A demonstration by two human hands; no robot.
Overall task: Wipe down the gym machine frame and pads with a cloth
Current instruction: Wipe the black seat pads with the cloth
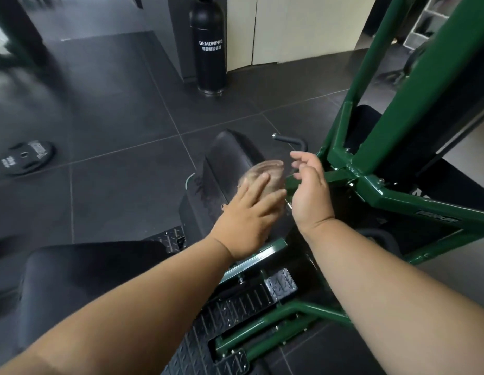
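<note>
Head view: the left hand lies flat with its fingers straight and spread, pressing a cloth down on a black pad. The cloth is pale, brownish-grey and blurred; it sits on the right part of the pad, its near half under the fingers, its far edge showing beyond the fingertips. That grip is wide open, a palm press and not a pinch.

The right hand hangs just to the right of the cloth, beside the green frame, with its back toward the camera. Its fingers curl loosely forward and the thumb points up; whether this grip holds or touches anything cannot be told, since the palm side is hidden. Just behind it a green crossbar of the frame meets a thick slanted upright that rises to the top right corner.

A short black handle sticks out beyond the right hand, near the pad's far end. A second black pad lies at lower left, under the left forearm. Black footplates with a diamond tread run along the bottom centre, between green rails.

On the dark tiled floor, a weight plate lies flat at the left, well apart from the machine. A tall black cylinder with white lettering stands upright at the back.
</note>
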